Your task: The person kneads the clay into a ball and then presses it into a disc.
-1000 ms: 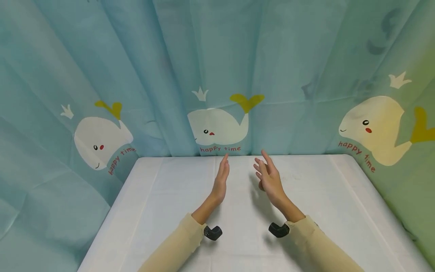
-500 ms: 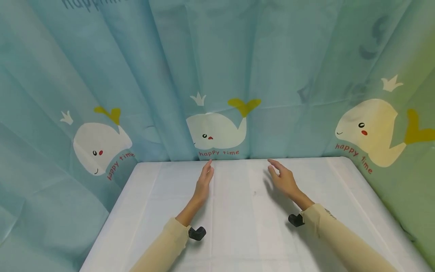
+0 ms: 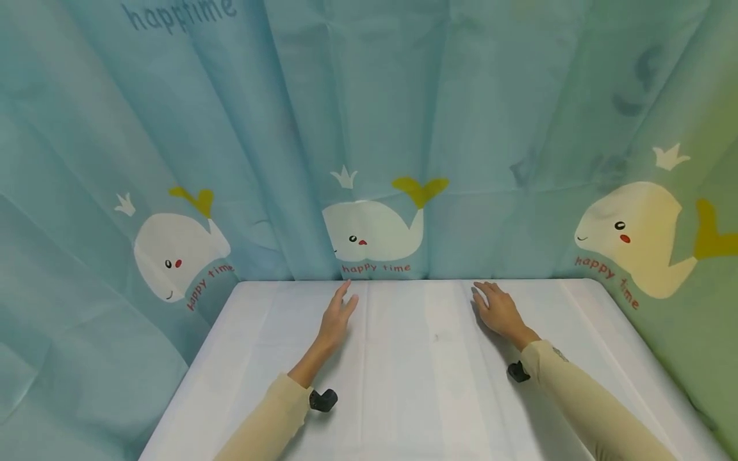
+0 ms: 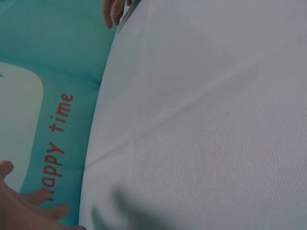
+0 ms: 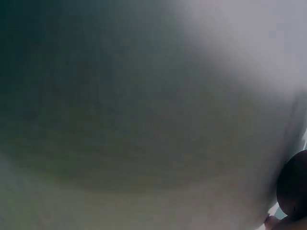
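Both hands are at the far part of a white-covered table (image 3: 403, 384), with nothing held in either. The left hand (image 3: 336, 318) has its fingers extended and spread a little toward the back edge. Well apart from it, the right hand (image 3: 500, 314) is palm down over the cloth, fingers relaxed and slightly bent, its shadow close beside it. The left wrist view catches the left hand's fingers (image 4: 36, 199) at lower left and the right hand (image 4: 113, 12) at the top. A blurred surface fills most of the right wrist view, so little of that hand shows there.
A blue-green curtain (image 3: 380, 128) printed with whales hangs right behind the table's back edge and along both sides. Black wrist cameras, one on the left sleeve (image 3: 324, 400) and one on the right (image 3: 518, 371), jut inward over the tabletop.
The hands have moved apart, the left one to the left and the right one to the right. The right hand has turned from palm inward to palm down.
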{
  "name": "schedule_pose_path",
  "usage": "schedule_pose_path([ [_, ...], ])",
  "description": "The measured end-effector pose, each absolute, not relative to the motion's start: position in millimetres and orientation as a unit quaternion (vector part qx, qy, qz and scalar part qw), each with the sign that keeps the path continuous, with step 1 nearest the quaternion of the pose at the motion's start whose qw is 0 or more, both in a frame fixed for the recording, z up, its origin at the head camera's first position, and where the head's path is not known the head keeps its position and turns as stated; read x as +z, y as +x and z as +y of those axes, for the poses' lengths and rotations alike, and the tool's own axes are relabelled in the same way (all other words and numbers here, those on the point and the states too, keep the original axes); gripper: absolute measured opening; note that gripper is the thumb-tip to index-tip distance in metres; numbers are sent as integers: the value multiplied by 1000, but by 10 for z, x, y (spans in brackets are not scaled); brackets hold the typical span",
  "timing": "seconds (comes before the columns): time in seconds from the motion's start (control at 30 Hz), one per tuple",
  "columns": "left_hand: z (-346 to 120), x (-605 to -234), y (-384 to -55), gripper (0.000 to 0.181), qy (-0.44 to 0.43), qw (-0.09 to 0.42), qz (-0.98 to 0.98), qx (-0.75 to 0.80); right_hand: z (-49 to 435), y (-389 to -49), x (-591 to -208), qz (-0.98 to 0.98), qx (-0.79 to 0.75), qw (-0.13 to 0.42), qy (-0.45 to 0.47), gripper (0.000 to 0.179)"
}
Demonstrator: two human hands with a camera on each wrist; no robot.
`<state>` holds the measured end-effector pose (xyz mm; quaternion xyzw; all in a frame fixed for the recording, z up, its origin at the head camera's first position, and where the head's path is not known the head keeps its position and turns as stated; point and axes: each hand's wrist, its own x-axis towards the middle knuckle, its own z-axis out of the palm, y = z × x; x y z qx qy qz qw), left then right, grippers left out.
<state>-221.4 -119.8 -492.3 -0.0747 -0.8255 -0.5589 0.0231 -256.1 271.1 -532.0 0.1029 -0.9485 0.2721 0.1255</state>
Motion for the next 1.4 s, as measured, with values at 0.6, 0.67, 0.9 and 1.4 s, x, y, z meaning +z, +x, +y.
schedule_pose_path([
  [0.6, -1511, -4899, -2316, 66, -72, 46, -858, -507, 2702, -2352, -5331, -981, 187, 9, 45, 60],
  [0.67, -1538, -4899, -2331, 67, -75, 49, -860, -503, 2684, -2350, -5344, -983, 180, 8, 42, 61],
  [0.9, -1576, -4906, -2358, 68, -75, 56, -857, -506, 2630, -2348, -5391, -985, 166, 3, 37, 62],
  [1.4, -1516, -4949, -2334, 67, -71, 64, -851, -517, 2623, -2342, -5392, -985, 171, -12, 32, 63],
])
